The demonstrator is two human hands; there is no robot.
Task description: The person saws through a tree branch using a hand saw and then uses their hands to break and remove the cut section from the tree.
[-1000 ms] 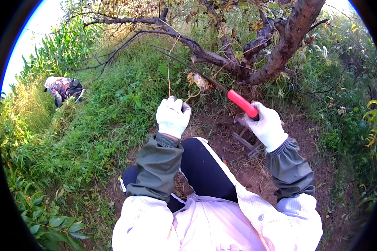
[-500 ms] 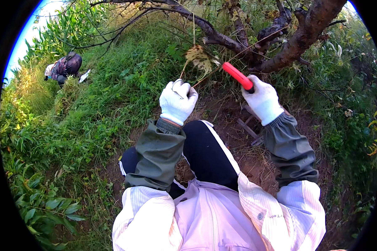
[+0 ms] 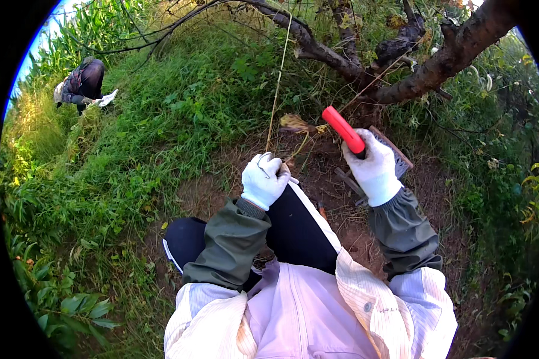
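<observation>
My left hand (image 3: 263,179), in a white glove, is closed on a thin straw-coloured strand (image 3: 273,107) that runs up toward the branch (image 3: 314,46). A withered yellow-brown leaf (image 3: 294,124) hangs on a stem just beyond it. My right hand (image 3: 372,164), also gloved, grips a red-handled tool (image 3: 344,128) to the right of the leaf; its long blade is hard to make out here. A small wood-and-metal frame (image 3: 398,157), like a stool, lies behind that hand on the soil.
A leaning tree trunk (image 3: 449,57) with several bare limbs spreads over the top right. Grass and weeds (image 3: 150,131) cover the slope around bare soil (image 3: 341,233). At the upper left another person (image 3: 82,85) crouches in the grass beside tall green plants. My knee (image 3: 299,227) is below my hands.
My left hand moved down, then slightly right. My right hand rose, then came lower again, its tool handle steeper. The leaf now hangs lower. The other person has shifted posture.
</observation>
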